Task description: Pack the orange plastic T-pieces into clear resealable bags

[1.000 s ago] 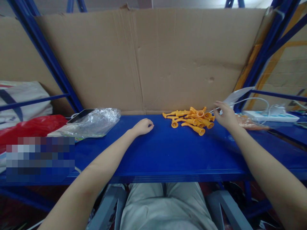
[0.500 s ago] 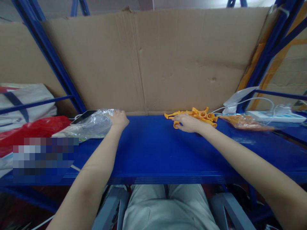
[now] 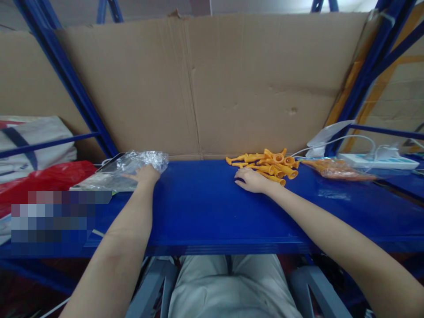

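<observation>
My left hand (image 3: 147, 174) rests on crinkled clear plastic bags (image 3: 145, 157) at the left of the blue shelf, with one finger stretched out to the left and the others partly hidden. A dark flat object (image 3: 111, 162) lies partly under the plastic. To the right, my right hand (image 3: 252, 180) lies low over the shelf at the front left edge of a pile of orange-yellow toy horns (image 3: 278, 170) with flared ends. Its fingers are loosely bent and apart, and I see nothing held in them.
A clear bag with orange pieces (image 3: 341, 169) lies right of the pile, before a white power strip (image 3: 377, 161) with cables. Red plastic (image 3: 62, 173) and a white cloth bag (image 3: 36, 139) sit at the left. Cardboard (image 3: 232, 88) stands behind the blue shelf (image 3: 205, 212).
My left hand has slid left and nearer to me over the plastic bags. My right hand has drawn slightly back from the pile, and more horns now lie spread at its front.
</observation>
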{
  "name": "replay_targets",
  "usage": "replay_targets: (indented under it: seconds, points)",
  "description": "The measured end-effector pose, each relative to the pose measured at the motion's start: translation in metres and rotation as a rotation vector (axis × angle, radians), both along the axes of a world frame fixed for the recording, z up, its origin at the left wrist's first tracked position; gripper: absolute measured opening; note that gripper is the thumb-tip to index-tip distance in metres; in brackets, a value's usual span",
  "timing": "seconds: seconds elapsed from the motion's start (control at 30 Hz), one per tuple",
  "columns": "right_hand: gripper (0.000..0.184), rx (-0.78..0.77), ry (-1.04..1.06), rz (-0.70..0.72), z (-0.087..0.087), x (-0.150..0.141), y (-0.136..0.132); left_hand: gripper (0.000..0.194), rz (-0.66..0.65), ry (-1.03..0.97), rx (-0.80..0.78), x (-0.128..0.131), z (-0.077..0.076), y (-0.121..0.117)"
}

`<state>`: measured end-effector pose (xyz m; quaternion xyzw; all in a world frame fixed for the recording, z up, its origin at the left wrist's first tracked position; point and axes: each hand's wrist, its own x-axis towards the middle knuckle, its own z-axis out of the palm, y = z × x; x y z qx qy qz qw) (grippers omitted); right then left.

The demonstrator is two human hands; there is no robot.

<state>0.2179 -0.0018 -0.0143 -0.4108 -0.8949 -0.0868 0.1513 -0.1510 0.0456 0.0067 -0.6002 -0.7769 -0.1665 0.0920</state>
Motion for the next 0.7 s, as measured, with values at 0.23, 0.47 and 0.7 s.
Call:
replay_targets:
  seconds: [0.23,0.47,0.7]
  points:
    - [0.024,0.008,0.036,0.045,-0.003,0.006,0.003,0.049,-0.009,-0.003,0.18,0.032,0.024,-0.008]
    - [0.023,-0.017,0.044,0.041,0.001,0.004,0.0,0.047,-0.808,0.026,-0.068,0.089,0.019,0.0]
    - [0.024,-0.015,0.003,0.006,0.006,0.003,-0.005,0.046,-0.95,0.122,-0.364,0.129,0.0,-0.016]
